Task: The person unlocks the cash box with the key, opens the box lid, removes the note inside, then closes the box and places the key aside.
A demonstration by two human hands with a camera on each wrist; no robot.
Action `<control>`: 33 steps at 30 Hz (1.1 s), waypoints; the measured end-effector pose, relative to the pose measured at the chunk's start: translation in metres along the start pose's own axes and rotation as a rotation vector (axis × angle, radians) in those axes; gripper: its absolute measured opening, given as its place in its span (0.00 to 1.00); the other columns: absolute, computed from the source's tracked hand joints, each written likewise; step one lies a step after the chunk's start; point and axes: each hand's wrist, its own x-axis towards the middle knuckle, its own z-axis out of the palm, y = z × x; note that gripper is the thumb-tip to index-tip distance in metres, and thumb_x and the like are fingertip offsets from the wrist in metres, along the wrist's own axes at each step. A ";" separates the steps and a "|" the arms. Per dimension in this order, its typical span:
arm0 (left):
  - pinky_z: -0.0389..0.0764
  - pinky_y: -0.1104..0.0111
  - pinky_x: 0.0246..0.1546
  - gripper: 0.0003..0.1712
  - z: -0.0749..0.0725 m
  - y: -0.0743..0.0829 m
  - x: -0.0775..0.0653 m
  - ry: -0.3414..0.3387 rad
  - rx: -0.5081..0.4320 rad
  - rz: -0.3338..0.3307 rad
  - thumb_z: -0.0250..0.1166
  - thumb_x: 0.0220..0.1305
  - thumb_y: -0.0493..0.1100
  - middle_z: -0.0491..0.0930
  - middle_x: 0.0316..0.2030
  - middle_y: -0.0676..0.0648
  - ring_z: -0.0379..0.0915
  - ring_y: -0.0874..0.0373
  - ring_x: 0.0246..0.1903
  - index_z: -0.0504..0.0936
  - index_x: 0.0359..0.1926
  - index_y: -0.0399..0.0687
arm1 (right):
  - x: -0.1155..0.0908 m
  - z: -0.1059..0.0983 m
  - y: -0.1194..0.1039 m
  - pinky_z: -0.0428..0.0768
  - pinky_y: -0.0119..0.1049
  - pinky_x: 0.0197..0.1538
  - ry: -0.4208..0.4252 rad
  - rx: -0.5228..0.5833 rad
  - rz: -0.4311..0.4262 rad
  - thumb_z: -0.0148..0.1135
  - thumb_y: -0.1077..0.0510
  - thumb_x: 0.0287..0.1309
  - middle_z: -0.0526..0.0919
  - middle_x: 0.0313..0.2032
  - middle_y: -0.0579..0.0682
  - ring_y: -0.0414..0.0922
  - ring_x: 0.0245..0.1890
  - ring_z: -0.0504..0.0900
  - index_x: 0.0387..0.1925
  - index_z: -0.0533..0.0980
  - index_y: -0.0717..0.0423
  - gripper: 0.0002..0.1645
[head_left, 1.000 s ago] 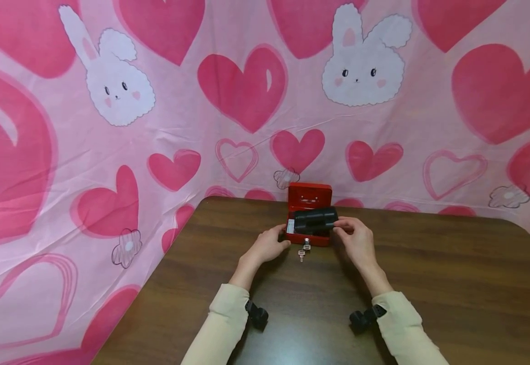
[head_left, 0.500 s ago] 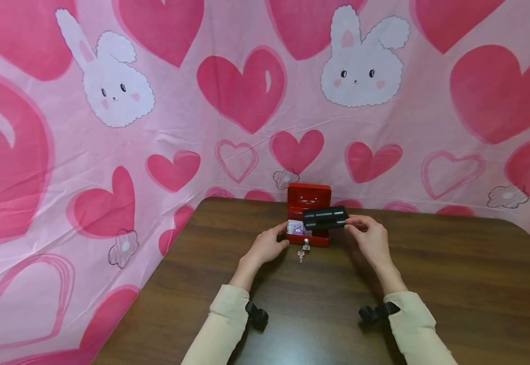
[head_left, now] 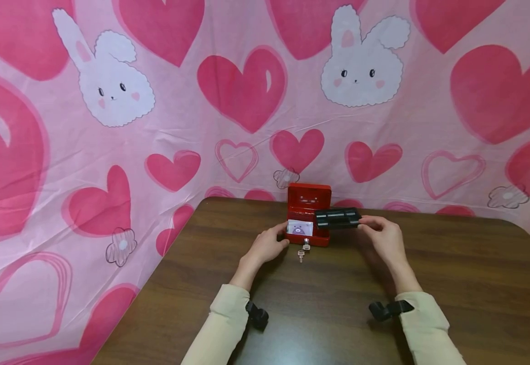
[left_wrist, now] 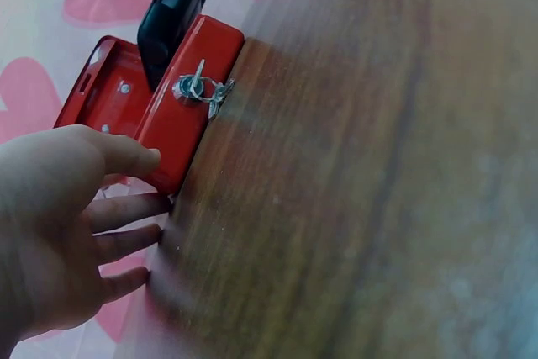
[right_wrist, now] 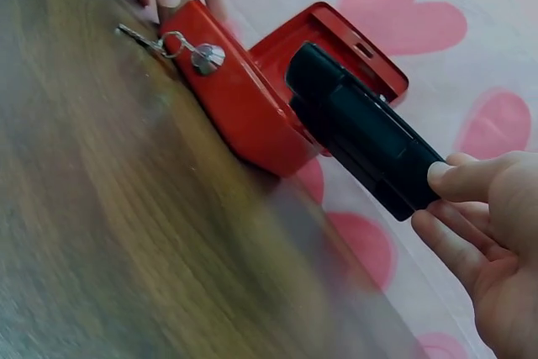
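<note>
A small red cash box [head_left: 307, 241] stands at the table's far side with its lid raised. My left hand [head_left: 267, 246] touches the box's left end, fingers nearly straight along the side and thumb [left_wrist: 134, 157] at the front corner. By one end my right hand [head_left: 383, 241] pinches a black plastic coin tray [head_left: 338, 218] between thumb and fingertips. The tray is raised above the right part of the box and juts past its right side. A pale purple card or note with a bear [head_left: 300, 228] lies inside the box.
A key sits in the front lock [left_wrist: 185, 87], with another key [head_left: 301, 254] hanging from its ring. The brown wooden table [head_left: 310, 304] ends just behind the box, at a pink heart-and-bunny cloth [head_left: 247, 152].
My right hand has drawn the black coin tray up and to the right, uncovering the bear-printed paper in the box. The left hand and the box stay in place.
</note>
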 end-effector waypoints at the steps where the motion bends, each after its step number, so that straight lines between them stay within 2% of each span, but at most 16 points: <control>1: 0.69 0.46 0.66 0.34 0.000 0.000 0.000 -0.002 -0.003 -0.001 0.61 0.69 0.47 0.75 0.65 0.46 0.70 0.48 0.66 0.65 0.74 0.56 | 0.000 -0.002 0.001 0.70 0.16 0.41 0.000 -0.004 0.001 0.67 0.54 0.62 0.87 0.47 0.61 0.15 0.36 0.72 0.46 0.84 0.61 0.16; 5: 0.69 0.45 0.66 0.34 -0.001 0.000 0.001 -0.006 -0.014 -0.002 0.62 0.68 0.47 0.75 0.65 0.45 0.70 0.47 0.65 0.65 0.74 0.56 | 0.001 -0.009 0.005 0.71 0.17 0.40 0.008 -0.023 0.007 0.67 0.52 0.62 0.88 0.44 0.58 0.18 0.35 0.73 0.46 0.84 0.60 0.17; 11: 0.69 0.46 0.66 0.34 -0.002 0.000 0.001 -0.006 -0.003 0.004 0.62 0.69 0.47 0.76 0.65 0.45 0.70 0.47 0.65 0.65 0.74 0.55 | 0.002 -0.020 0.010 0.72 0.16 0.38 -0.002 -0.032 0.016 0.67 0.51 0.63 0.87 0.36 0.36 0.19 0.34 0.74 0.46 0.84 0.60 0.17; 14: 0.69 0.46 0.66 0.34 -0.002 0.000 0.001 -0.013 -0.014 -0.008 0.62 0.69 0.47 0.75 0.65 0.45 0.70 0.47 0.66 0.65 0.74 0.55 | 0.002 -0.025 0.010 0.72 0.16 0.37 -0.013 -0.052 0.011 0.66 0.51 0.63 0.85 0.35 0.33 0.20 0.33 0.74 0.46 0.84 0.60 0.18; 22: 0.69 0.46 0.66 0.34 -0.001 0.000 0.003 -0.012 -0.013 -0.008 0.62 0.69 0.48 0.75 0.66 0.46 0.70 0.48 0.66 0.65 0.74 0.56 | 0.004 -0.035 0.012 0.72 0.17 0.36 -0.007 -0.110 0.013 0.66 0.51 0.63 0.87 0.37 0.42 0.20 0.32 0.72 0.47 0.84 0.60 0.17; 28: 0.69 0.47 0.66 0.34 0.000 0.000 0.004 0.001 -0.005 0.001 0.62 0.68 0.47 0.75 0.65 0.46 0.70 0.48 0.66 0.65 0.74 0.56 | 0.005 -0.031 0.017 0.71 0.20 0.37 -0.016 -0.157 0.055 0.64 0.51 0.64 0.87 0.43 0.59 0.18 0.32 0.69 0.46 0.84 0.60 0.17; 30: 0.69 0.47 0.66 0.34 0.000 -0.001 0.005 0.004 -0.005 0.006 0.62 0.68 0.47 0.75 0.65 0.45 0.70 0.48 0.66 0.65 0.74 0.55 | 0.005 -0.027 0.018 0.71 0.22 0.38 -0.022 -0.171 0.067 0.64 0.52 0.64 0.87 0.44 0.61 0.21 0.32 0.70 0.46 0.84 0.60 0.16; 33: 0.69 0.47 0.67 0.34 0.001 -0.001 0.005 0.000 -0.001 0.000 0.62 0.68 0.47 0.75 0.66 0.46 0.70 0.48 0.66 0.65 0.74 0.55 | 0.005 -0.022 0.020 0.71 0.25 0.38 -0.034 -0.191 0.082 0.64 0.54 0.64 0.87 0.44 0.61 0.31 0.36 0.75 0.45 0.84 0.61 0.15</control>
